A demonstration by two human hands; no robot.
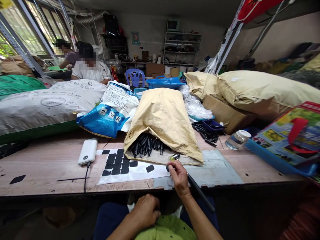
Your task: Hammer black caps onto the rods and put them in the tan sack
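Observation:
My right hand is closed around a long black rod with a shiny metal end. The rod slants down to the right past my wrist, over the table's front edge. At my thumb and fingertips a small black patch shows, partly covered. Beside this hand lies a white backing sheet with several rounded black square stickers. My left hand rests low over my lap, fingers curled, with no thing visible in it. Black pen-like parts stick out of the open paper sack ahead.
A white power bank with a cable lies left. On the right are a translucent mat, loose black parts, a clear jar and a blue tray. Full sacks line the back. Two people sit beyond.

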